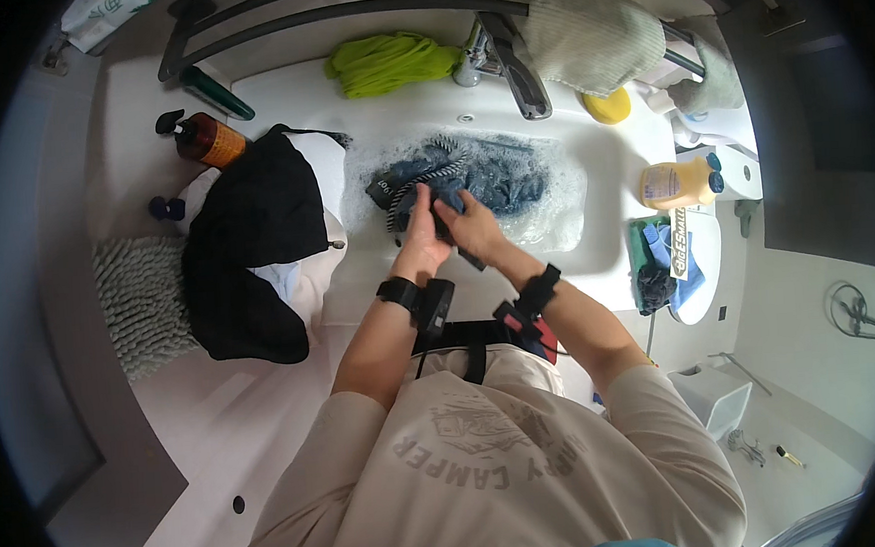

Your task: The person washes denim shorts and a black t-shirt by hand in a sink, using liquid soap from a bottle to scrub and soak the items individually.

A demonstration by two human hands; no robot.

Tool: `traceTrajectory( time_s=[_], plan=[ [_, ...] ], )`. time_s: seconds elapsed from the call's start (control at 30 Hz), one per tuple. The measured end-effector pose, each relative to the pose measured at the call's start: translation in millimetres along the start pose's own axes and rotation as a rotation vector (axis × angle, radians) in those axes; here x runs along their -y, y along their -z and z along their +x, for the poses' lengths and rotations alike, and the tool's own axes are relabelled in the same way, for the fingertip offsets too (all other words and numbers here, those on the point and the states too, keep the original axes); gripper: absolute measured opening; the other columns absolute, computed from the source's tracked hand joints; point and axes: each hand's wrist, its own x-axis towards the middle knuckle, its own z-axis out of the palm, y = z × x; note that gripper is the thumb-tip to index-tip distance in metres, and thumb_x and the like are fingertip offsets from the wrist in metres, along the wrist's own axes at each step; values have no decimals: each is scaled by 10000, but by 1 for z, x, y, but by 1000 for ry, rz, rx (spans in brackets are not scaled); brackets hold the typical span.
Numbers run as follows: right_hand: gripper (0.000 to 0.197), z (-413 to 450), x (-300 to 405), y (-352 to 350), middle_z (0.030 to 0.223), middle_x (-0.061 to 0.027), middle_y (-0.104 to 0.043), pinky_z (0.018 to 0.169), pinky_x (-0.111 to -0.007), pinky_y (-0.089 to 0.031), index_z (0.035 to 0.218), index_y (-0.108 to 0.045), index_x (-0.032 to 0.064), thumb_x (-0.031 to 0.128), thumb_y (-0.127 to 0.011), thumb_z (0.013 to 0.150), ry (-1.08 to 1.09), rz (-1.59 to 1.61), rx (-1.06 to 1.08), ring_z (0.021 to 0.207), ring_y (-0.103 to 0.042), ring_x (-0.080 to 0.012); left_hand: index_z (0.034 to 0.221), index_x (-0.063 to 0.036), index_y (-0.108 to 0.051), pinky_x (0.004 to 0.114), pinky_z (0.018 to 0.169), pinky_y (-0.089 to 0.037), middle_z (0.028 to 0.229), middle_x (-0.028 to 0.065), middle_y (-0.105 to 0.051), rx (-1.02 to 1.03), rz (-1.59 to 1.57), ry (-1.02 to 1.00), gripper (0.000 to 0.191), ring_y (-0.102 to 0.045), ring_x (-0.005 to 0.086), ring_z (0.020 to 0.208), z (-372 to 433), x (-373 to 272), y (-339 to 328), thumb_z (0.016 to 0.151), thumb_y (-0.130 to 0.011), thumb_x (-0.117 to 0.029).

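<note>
Dark blue fabric (503, 183) lies in soapy water in a white sink basin (603, 188). A black-and-white striped cord (431, 174) curves over it, and a dark piece with pale lettering (381, 192) shows beside it. My left hand (426, 236) and my right hand (472, 228) meet at the basin's near side, pinching a bunched dark part of the wet cloth between them. A dark strip hangs from between my hands towards the sink's front edge. Foam hides much of the fabric under the water.
A chrome faucet (523, 80) rises behind the basin, near a lime-green cloth (391, 62). Black clothing (248, 247) and an amber pump bottle (211, 141) are at left. At right are a yellow round object (607, 105), a pale yellow bottle (672, 184) and folded cloths (658, 260).
</note>
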Motion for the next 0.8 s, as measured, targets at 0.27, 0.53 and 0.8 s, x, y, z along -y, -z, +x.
traceTrajectory(
  time_s=[0.27,0.53,0.8],
  plan=[
    [414,31,-3,12,878,-284,-602,729,-491,-457,1101,-507,46,360,-514,831,46,-149,-277,847,-572,-448,1131,-106,-544,414,930,-399,1116,51,-578,0,21,-21,352,-524,222,1047,-14,23,-13,897,-499,-364],
    [396,-1,6,-8,886,-267,-610,742,-477,-466,1115,-513,74,328,-537,813,97,-112,-164,834,-584,-442,1100,-66,-557,378,895,-436,1086,65,-593,-15,8,-37,355,-562,216,987,-4,5,4,912,-474,-355],
    [371,44,-110,70,921,-233,-617,814,-429,-453,993,-577,21,306,-552,757,-23,-510,-51,904,-577,-389,1078,-23,-552,388,820,-465,1060,94,-590,-83,83,-52,318,-581,232,938,-13,-12,25,822,-619,-199]
  ],
)
